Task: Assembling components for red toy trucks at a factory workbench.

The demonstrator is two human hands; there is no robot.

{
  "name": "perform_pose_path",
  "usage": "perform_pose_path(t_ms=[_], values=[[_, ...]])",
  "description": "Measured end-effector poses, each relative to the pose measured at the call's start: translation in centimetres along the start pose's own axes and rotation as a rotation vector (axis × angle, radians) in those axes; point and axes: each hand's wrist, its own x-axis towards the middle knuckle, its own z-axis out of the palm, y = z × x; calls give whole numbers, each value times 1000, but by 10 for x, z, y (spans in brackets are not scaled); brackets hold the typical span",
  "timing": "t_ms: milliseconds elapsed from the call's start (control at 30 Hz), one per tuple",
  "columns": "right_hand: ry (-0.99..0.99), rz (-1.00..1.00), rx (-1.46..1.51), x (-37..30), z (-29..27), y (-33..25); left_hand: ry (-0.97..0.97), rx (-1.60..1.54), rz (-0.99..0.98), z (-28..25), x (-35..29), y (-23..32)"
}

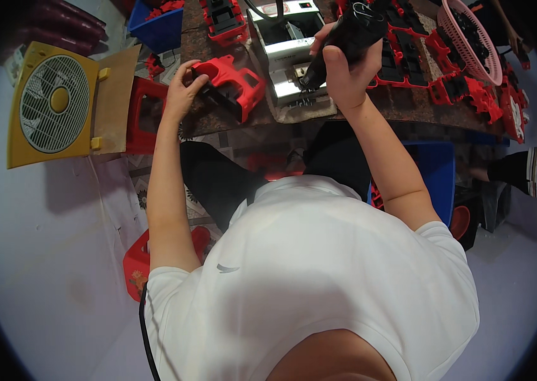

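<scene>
My left hand [183, 92] is closed on the left side of a red plastic housing [243, 75] with a large opening. A black strip [223, 103] lies along the housing's near side, under my fingers. My right hand [348, 77] is wrapped round a black electric screwdriver [356, 30], its top toward me and its tip slanting down and left. That tip is beside the front of a white box-shaped machine [284, 58], probably a screw feeder; whether they touch I cannot tell. Small dark bits [306, 101] lie at the machine's front edge.
More red-and-black housings [408, 57] cover the table [268, 127] to the right, near a pink basket [462, 38] of black parts. Another housing [224, 22] lies at the back left. A blue bin [157, 28] and yellow fan [56, 101] stand left; another person's hand [516, 44] shows far right.
</scene>
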Motion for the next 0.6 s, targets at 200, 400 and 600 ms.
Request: perform_pose_path(t_ms=[200, 400, 600], values=[[14, 10, -53, 2, 3, -1, 107, -89, -9, -14, 23, -1], [-106, -43, -133, 30, 18, -22, -155, 217, -136, -18, 52, 32], [-95, 189, 83, 34, 30, -36, -186, 463, -43, 7, 65, 38]])
